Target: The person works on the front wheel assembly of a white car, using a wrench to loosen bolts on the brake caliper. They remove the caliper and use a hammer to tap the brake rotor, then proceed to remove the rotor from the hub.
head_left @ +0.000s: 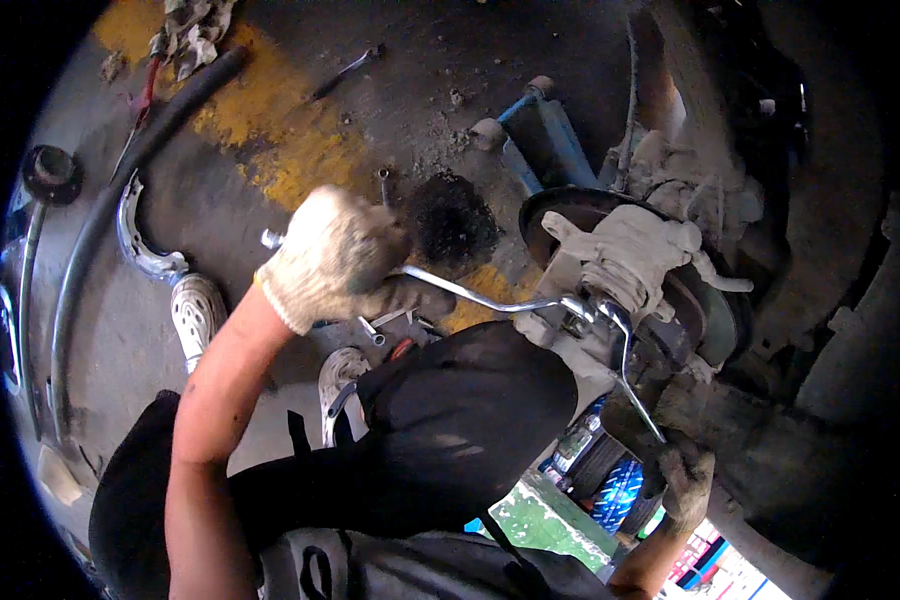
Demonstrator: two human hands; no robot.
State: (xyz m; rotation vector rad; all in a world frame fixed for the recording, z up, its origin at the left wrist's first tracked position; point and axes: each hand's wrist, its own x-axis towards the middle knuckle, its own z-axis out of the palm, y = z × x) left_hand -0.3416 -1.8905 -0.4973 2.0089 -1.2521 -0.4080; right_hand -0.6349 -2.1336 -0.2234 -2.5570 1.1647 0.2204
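Observation:
My left hand [335, 250], in a knitted work glove, is wrapped round the handle of a long chrome offset wrench [485, 300]. One end of it sticks out past my fist, and the other meets the dusty metal part just below the brake caliper [620, 255]. My right hand [686, 475], also gloved, is closed on the lower end of a second chrome wrench [630, 385]. That wrench slants up to the same spot, where the two heads sit close together. Which fastener they grip is hidden. Behind the caliper is a round, dark-rimmed brake part [720, 320].
A blue metal arm [560, 135] lies beyond the caliper. On the floor are a wrench [348, 72], several smaller tools near my shoe [345, 375], a long dark bar [120, 190] and a curved silver part [140, 235]. My bent knee [490, 400] is close under the wrenches.

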